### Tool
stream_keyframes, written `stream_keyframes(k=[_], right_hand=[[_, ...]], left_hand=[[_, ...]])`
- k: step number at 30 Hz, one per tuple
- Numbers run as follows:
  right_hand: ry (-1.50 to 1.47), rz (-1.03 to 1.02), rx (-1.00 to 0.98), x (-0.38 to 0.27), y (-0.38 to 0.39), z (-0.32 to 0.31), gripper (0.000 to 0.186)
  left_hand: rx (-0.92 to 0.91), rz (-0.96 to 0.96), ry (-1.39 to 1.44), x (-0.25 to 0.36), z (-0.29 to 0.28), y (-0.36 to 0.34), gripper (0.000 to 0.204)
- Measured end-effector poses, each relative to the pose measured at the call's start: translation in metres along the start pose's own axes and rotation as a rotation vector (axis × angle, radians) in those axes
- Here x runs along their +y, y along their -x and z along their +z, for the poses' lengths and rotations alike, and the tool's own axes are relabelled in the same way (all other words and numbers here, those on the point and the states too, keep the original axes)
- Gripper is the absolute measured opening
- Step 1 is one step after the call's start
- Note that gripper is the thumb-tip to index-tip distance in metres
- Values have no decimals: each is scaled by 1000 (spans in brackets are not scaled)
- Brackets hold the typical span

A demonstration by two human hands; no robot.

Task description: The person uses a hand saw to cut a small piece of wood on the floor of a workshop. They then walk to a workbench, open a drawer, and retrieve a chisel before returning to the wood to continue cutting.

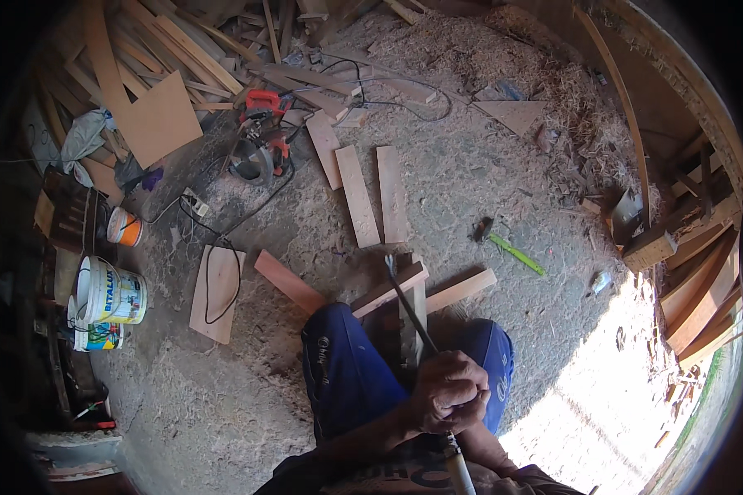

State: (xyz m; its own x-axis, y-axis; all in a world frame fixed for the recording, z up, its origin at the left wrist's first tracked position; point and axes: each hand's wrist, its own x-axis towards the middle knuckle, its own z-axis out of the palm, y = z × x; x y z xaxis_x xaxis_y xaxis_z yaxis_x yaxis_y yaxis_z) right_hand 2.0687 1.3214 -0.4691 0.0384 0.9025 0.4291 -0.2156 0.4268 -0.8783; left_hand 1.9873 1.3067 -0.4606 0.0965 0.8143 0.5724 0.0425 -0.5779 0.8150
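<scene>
Clenched around a dark bar (416, 319), both the left hand (434, 398) and the right hand (470, 410) are overlapped, so their fingers cannot be told apart. The bar is held between the knees of blue trousers (343, 371), its split tip pointed away from the body; whether wood is touched by it cannot be told. Beneath the bar, a grey plank (409, 342) is crossed by a light board (376, 301). The bar is hemmed in by a reddish board (289, 282) on its left and a pale board (464, 289) on its right. Beyond its tip, two loose boards (358, 198) are laid lengthwise. Right of the tip, a green-handled tool (516, 254) is seen; left of the bar, a cord is draped over a flat panel (216, 297), with buckets (111, 293) farther out. Beyond the bar, leftward, a circular saw (256, 144) is backed by a wood pile (182, 45). Right of the bar, the widest stretch of floor (557, 330) is bounded by stacked timber (702, 305).
</scene>
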Motion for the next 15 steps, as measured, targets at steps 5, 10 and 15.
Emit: stream_keyframes(k=[5,10,15], right_hand=[[-170,-143,-100,11,-3,-9,21],[-310,-405,-58,-26,-51,-45,18],[35,-518,-202,-35,-69,-81,21]], left_hand=[[-125,49,-16,-13,-15,-18,12],[433,-12,-165,-34,-25,-46,50],[415,-968,-347,-139,-53,88,52]])
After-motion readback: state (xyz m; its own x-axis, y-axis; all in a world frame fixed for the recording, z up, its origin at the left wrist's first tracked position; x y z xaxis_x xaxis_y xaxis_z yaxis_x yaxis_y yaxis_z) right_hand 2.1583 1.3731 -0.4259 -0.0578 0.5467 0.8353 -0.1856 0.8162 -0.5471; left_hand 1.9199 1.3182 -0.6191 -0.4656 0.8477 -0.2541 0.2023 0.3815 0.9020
